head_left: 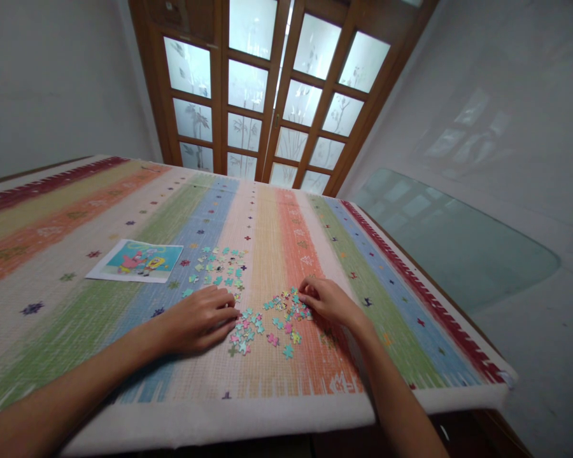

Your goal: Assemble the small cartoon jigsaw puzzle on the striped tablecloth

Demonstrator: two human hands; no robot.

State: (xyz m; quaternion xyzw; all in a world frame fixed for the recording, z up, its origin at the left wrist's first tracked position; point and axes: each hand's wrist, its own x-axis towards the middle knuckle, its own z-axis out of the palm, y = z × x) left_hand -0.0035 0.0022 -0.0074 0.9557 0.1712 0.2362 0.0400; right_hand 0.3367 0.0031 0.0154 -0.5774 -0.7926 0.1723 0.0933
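Loose jigsaw pieces in turquoise, pink and yellow lie in a heap (286, 312) on a striped tablecloth. At the heap's right edge, my right hand (330, 300) has its thumb and fingertips closed together on a jigsaw piece, largely covered by the fingers. My left hand (203, 318) rests on the cloth with curled fingers, their tips beside a smaller cluster of pieces (247, 331); whatever is under them is hidden. Beyond it, mostly turquoise pieces (219, 267) lie spread apart in rough rows.
A printed cartoon picture (138, 261) on white paper lies left of the spread pieces. The striped tablecloth (267, 235) covers the table, whose near edge (229, 420) runs below my forearms. Wood-framed glass doors (262, 95) stand behind, and a glass panel (458, 235) is at the right wall.
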